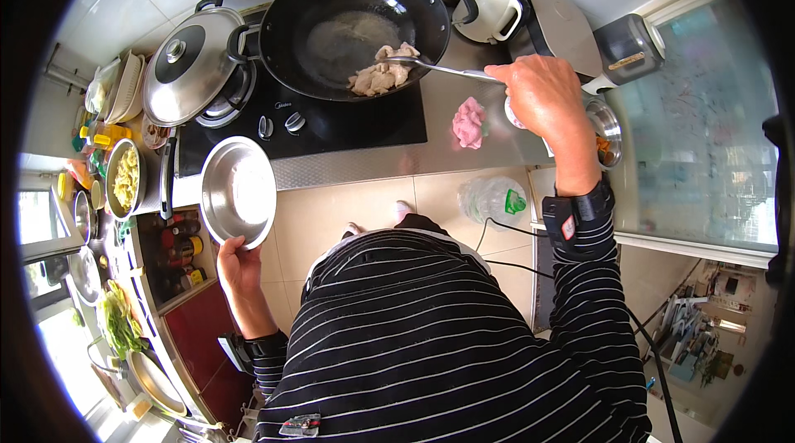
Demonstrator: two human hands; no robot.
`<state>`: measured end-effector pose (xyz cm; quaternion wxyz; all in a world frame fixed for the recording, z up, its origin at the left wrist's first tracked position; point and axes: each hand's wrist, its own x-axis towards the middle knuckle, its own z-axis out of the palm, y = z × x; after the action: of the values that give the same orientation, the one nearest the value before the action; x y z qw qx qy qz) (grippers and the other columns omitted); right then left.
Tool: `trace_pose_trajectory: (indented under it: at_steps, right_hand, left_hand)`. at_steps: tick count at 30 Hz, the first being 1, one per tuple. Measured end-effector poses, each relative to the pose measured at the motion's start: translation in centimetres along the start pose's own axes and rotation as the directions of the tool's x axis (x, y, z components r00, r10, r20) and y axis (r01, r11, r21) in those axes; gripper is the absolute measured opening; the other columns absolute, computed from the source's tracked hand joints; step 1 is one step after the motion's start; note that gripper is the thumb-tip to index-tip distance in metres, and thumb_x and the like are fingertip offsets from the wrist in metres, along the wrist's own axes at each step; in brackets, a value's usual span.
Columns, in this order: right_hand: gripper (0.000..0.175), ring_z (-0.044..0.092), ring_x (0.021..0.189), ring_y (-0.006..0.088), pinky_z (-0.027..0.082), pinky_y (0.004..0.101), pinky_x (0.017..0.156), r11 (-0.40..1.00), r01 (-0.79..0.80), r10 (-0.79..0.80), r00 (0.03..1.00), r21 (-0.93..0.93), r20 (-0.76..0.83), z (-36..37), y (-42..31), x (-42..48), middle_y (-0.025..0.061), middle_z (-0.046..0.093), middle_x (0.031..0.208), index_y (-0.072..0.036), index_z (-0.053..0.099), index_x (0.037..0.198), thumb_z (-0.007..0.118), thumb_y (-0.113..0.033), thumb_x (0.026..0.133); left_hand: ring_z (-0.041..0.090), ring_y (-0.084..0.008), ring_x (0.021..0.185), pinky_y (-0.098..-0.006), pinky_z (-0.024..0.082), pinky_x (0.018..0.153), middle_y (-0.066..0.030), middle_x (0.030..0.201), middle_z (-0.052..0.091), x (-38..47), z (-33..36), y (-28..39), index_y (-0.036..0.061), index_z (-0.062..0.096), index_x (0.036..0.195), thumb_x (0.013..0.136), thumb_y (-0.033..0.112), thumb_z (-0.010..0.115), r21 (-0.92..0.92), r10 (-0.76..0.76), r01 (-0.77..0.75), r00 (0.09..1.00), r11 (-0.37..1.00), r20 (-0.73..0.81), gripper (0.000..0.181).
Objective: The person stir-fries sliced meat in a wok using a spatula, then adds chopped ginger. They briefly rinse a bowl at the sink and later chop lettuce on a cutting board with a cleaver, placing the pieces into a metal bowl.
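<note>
My left hand (241,266) grips the near rim of a stainless steel bowl (217,194), tilted, with no food visible inside. In my right hand (543,95) is the handle of a long metal spatula or ladle (456,70). Its head rests against pale meat pieces (380,78), gathered on the near right side of a black wok (286,14). A little cloudy liquid or oil coats the wok's bottom. The wok stands over the black gas cooktop (348,126). A crumpled pink cloth (469,123) lies on the steel counter, left of my right hand.
A lidded steel pan (205,58) occupies the left burner, its handle pointing toward me. Left are a bowl of cut pale-yellow food (126,179) and leafy greens (118,319). An electric kettle (490,5) stands right of the wok. A large plastic bottle (490,198) is on the floor.
</note>
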<state>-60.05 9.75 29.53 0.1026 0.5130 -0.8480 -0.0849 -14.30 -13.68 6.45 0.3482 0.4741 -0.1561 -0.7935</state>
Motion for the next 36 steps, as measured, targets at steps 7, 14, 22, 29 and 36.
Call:
trace_pose_trajectory:
  at_steps: [7, 14, 22, 29, 36]
  right_hand:
    - [0.031, 0.064, 0.074, 0.0334, 0.048, 0.0438, 0.063, 0.996, 0.090, -0.091, 0.993, -0.019, -0.073, -1.5, 1.7, 1.1, 0.0133, 0.065, 0.075, -0.018, 0.076, 0.102, 0.061, -0.002, 0.080]
    - [0.035, 0.065, 0.076, 0.0334, 0.049, 0.0442, 0.064, 0.989, 0.144, -0.147, 0.985, -0.042, -0.095, -2.4, 3.5, 2.3, 0.0148, 0.067, 0.079, -0.017, 0.077, 0.100, 0.062, 0.002, 0.075]
    - [0.033, 0.063, 0.073, 0.0347, 0.049, 0.0431, 0.064, 0.956, 0.263, -0.271, 0.962, -0.128, -0.045, -3.9, 4.5, 4.1, 0.0160, 0.066, 0.076, -0.014, 0.078, 0.094, 0.063, 0.005, 0.072]
    - [0.024, 0.064, 0.073, 0.0328, 0.050, 0.0419, 0.063, 0.920, 0.339, -0.347, 0.938, -0.196, -0.007, -4.1, 4.8, 4.9, 0.0153, 0.066, 0.075, -0.013, 0.078, 0.090, 0.065, -0.001, 0.074]
    - [0.015, 0.066, 0.067, 0.0307, 0.049, 0.0419, 0.058, 0.876, 0.438, -0.447, 0.894, -0.203, 0.000, 0.5, 2.3, 6.2, 0.0127, 0.066, 0.070, -0.009, 0.073, 0.074, 0.064, -0.015, 0.084]
  left_hand:
    - [0.064, -0.0291, 0.098, -0.0444, 0.059, 0.079, -0.0121, 0.116, 0.061, 0.5, 0.0, -0.9, 0.0007, 0.053, 0.123, 0.079, -0.008, 0.050, -0.043, -0.042, 0.044, 0.998, 0.998, 0.048, 0.045]
    - [0.070, -0.0329, 0.084, -0.0370, 0.064, 0.062, -0.0177, 0.107, 0.067, 0.0, 1.0, -2.4, -0.0047, 0.055, 0.115, 0.081, -0.006, 0.051, -0.098, 0.028, -0.024, 0.999, 0.995, 0.038, 0.034]
    - [0.069, -0.0284, 0.086, -0.0384, 0.063, 0.066, -0.0128, 0.107, 0.066, -0.7, 2.3, -3.4, -0.0017, 0.055, 0.116, 0.080, -0.004, 0.052, -0.066, -0.013, 0.012, 1.000, 0.998, -0.015, 0.036]
    - [0.069, -0.0286, 0.085, -0.0370, 0.063, 0.066, -0.0121, 0.107, 0.065, -1.8, 3.8, -4.3, -0.0006, 0.055, 0.118, 0.078, -0.005, 0.054, -0.094, 0.027, -0.035, 0.997, 0.995, -0.078, 0.040]
    - [0.069, -0.0305, 0.081, -0.0345, 0.062, 0.060, -0.0138, 0.106, 0.066, -2.5, 3.9, -4.4, -0.0011, 0.055, 0.117, 0.078, -0.005, 0.054, -0.114, 0.009, -0.020, 0.995, 0.993, -0.097, 0.039]
